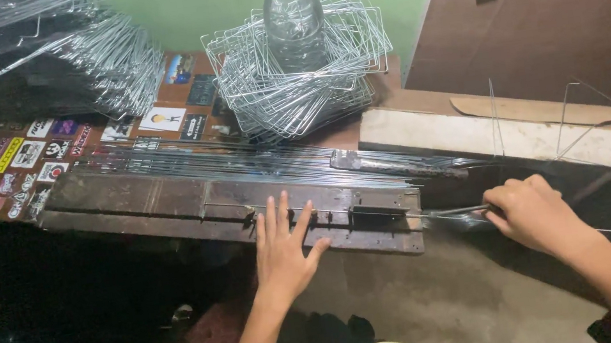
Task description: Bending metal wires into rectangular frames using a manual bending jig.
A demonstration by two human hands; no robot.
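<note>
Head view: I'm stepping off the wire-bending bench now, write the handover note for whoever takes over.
Left hand: open, flat, fingers spread, pressing on the metal bending jig at the bench edge.
Right hand: closed around the handle at the jig's right end; a bent wire sticks up beyond it.
Straight wire rods lie along the bench behind the jig.
Done: a stack of bent wire frames sits behind, a plastic bottle standing in its middle; more wire pieces are piled at back left.
Left, judging by the pile: many straight rods remain unbent.
</note>
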